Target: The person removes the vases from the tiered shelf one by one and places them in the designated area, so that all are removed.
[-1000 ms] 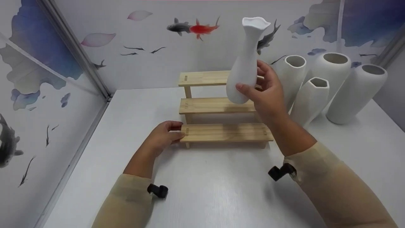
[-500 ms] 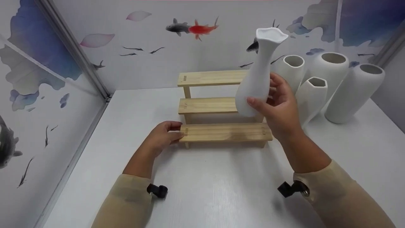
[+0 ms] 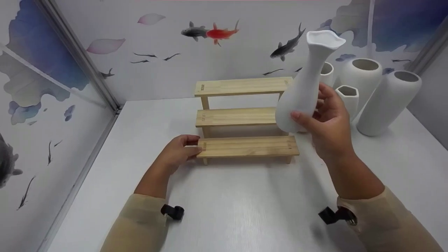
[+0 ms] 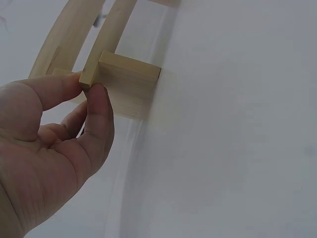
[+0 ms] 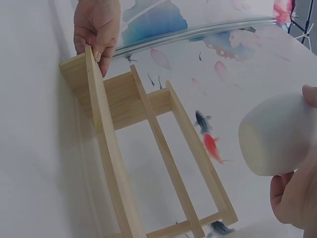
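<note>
A white vase [image 3: 301, 94] with a wavy rim and a narrow neck is held off the table, tilted, by my right hand [image 3: 332, 122], thumb on its near side. In the right wrist view the vase's rounded base [image 5: 272, 136] shows, held clear of the wooden stand. My left hand [image 3: 178, 152] pinches the left end of the lowest board of the three-tier wooden stand [image 3: 248, 147]. The left wrist view shows thumb and fingertips on the board's end [image 4: 89, 77], thumb above and fingers below.
Behind my right hand stand several more white vases: a leaning one [image 3: 388, 105] at far right, a wide-mouthed one [image 3: 365, 75] and a smaller one with an angular mouth [image 3: 350, 99]. A wall [image 3: 224, 59] painted with fish rises behind the white table [image 3: 227, 210].
My right hand has carried the vase to the right and lower, away from the stand's middle and in front of the other vases. My left hand stays on the lowest board.
</note>
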`<state>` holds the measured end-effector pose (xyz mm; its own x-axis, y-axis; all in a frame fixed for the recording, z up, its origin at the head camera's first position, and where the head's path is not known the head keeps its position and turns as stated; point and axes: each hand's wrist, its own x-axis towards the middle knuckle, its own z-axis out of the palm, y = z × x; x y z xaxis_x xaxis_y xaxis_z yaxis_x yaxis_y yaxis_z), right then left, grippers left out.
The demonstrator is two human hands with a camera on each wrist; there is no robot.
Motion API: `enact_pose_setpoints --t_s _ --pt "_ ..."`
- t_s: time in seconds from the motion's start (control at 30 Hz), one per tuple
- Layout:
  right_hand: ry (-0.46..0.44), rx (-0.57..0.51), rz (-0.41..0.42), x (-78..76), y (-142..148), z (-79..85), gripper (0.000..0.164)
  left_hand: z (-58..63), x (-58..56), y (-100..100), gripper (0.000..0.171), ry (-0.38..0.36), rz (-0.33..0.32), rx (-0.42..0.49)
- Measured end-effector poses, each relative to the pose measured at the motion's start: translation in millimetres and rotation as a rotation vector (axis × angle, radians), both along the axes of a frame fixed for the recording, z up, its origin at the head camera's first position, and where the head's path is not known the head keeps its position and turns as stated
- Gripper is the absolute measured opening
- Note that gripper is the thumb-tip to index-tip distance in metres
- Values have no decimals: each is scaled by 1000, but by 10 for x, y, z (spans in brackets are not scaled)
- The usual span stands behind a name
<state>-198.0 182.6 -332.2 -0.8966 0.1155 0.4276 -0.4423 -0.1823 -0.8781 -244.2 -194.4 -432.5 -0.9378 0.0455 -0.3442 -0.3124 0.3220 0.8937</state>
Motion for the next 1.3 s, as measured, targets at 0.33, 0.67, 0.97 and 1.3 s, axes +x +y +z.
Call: enact_pose_setpoints --t_s 0.33,0.67,0.97,1.3 --pt "37 -94 -81 112 279 88 75 1 -13 -11 50 -5 1 15" --pt "121 -226 -165 143 693 60 79 2 1 -1 50 -2 2 19" --pt "191 -204 -253 164 998 -34 78 6 16 -5 50 3 0 41" --pt "153 -280 -431 0 1373 -136 72 7 6 0 51 -2 1 42"
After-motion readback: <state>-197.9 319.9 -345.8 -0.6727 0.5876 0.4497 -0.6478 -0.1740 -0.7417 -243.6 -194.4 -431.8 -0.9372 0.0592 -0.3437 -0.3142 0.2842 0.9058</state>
